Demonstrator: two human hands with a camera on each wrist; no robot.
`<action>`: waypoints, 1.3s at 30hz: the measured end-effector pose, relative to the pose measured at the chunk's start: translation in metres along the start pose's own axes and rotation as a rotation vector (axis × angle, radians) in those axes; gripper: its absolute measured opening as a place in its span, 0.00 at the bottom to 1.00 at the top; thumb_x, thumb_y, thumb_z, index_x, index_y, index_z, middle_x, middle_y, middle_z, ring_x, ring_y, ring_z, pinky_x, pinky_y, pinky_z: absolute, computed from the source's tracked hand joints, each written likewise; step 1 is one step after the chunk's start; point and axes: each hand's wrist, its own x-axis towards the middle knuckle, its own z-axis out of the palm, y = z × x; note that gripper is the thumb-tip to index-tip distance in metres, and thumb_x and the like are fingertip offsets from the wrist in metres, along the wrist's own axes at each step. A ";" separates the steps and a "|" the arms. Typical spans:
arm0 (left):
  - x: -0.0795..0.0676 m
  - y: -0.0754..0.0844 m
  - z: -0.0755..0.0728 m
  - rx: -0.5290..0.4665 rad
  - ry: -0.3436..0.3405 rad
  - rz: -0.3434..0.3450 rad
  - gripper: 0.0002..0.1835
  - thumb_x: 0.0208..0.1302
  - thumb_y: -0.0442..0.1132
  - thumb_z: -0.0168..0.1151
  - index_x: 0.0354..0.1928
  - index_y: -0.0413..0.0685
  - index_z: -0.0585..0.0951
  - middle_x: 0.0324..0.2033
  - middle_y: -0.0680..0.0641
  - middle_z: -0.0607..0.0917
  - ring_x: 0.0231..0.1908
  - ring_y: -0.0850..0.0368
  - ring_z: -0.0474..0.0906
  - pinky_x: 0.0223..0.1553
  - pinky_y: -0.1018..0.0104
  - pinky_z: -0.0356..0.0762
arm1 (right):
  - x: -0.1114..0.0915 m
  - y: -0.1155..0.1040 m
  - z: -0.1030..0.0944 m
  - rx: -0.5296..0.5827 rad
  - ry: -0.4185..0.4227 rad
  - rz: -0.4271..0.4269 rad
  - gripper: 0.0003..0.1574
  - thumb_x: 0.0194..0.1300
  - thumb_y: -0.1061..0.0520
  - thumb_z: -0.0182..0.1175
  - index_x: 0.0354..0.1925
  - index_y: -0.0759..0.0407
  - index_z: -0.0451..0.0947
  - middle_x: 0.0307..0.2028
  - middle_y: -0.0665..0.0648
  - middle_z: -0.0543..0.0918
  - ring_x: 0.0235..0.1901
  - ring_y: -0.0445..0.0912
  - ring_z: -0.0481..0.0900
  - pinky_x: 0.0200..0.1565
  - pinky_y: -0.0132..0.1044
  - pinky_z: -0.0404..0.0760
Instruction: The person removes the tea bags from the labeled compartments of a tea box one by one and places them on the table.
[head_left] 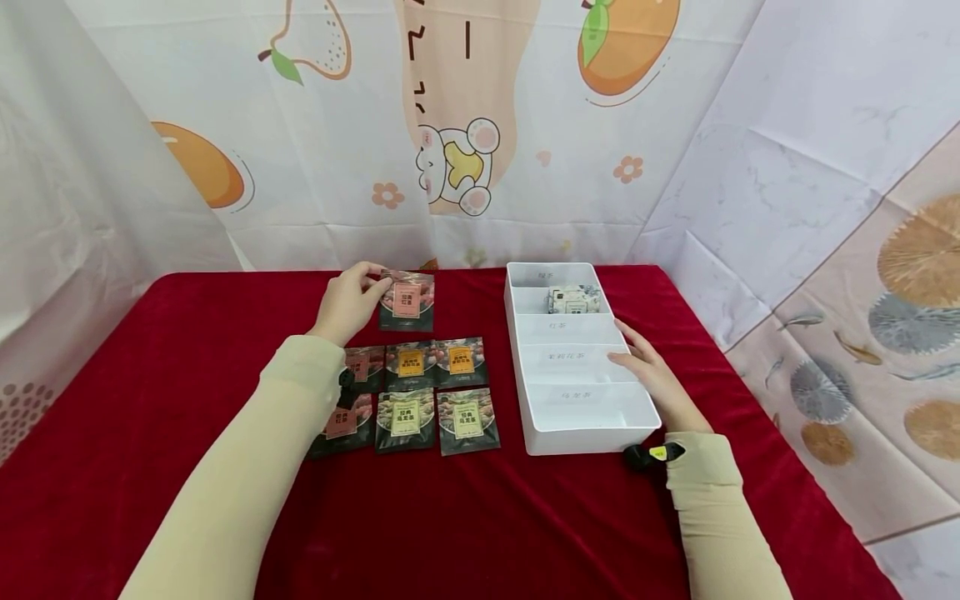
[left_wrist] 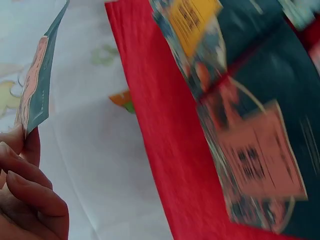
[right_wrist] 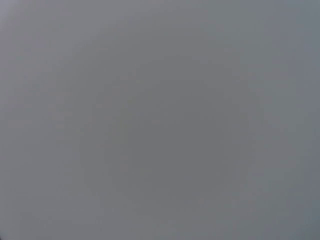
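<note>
My left hand (head_left: 351,302) pinches the upper left corner of a dark tea sachet (head_left: 407,304) with a pink label, held up behind the other sachets. In the left wrist view the same sachet (left_wrist: 37,82) appears nearly edge-on between thumb and fingers. My right hand (head_left: 656,379) grips the right wall of a white divided box (head_left: 588,442), thumb over the rim. One rear compartment of the box holds white patterned sachets (head_left: 573,300). The right wrist view is a grey blur.
On the red cloth (head_left: 420,517), left of the box, sachets lie in two rows: pink-labelled ones (head_left: 341,425) partly under my left wrist, orange-labelled ones (head_left: 410,362), and yellow-green-labelled ones (head_left: 467,419) in front. A printed curtain (head_left: 330,175) hangs behind the table.
</note>
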 end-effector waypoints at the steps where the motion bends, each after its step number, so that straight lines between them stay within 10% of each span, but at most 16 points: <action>1: 0.000 -0.003 -0.002 0.005 -0.001 -0.006 0.21 0.76 0.48 0.52 0.64 0.47 0.73 0.50 0.37 0.84 0.40 0.44 0.79 0.36 0.58 0.72 | 0.000 0.000 0.000 0.002 0.001 0.000 0.43 0.75 0.49 0.54 0.79 0.39 0.45 0.61 0.51 0.69 0.45 0.36 0.81 0.46 0.32 0.81; 27: -0.005 -0.057 -0.019 0.133 -0.020 -0.239 0.25 0.76 0.49 0.50 0.62 0.36 0.73 0.52 0.31 0.80 0.47 0.37 0.79 0.44 0.47 0.79 | -0.001 -0.001 0.000 0.029 0.002 0.018 0.44 0.75 0.49 0.54 0.79 0.38 0.44 0.63 0.51 0.68 0.45 0.36 0.80 0.46 0.31 0.81; 39: -0.002 -0.069 -0.024 0.101 -0.182 -0.331 0.31 0.71 0.45 0.58 0.68 0.31 0.67 0.57 0.27 0.77 0.50 0.37 0.80 0.52 0.44 0.78 | -0.002 0.001 0.001 0.029 0.006 0.002 0.44 0.75 0.50 0.55 0.79 0.39 0.45 0.59 0.47 0.70 0.45 0.37 0.81 0.46 0.32 0.81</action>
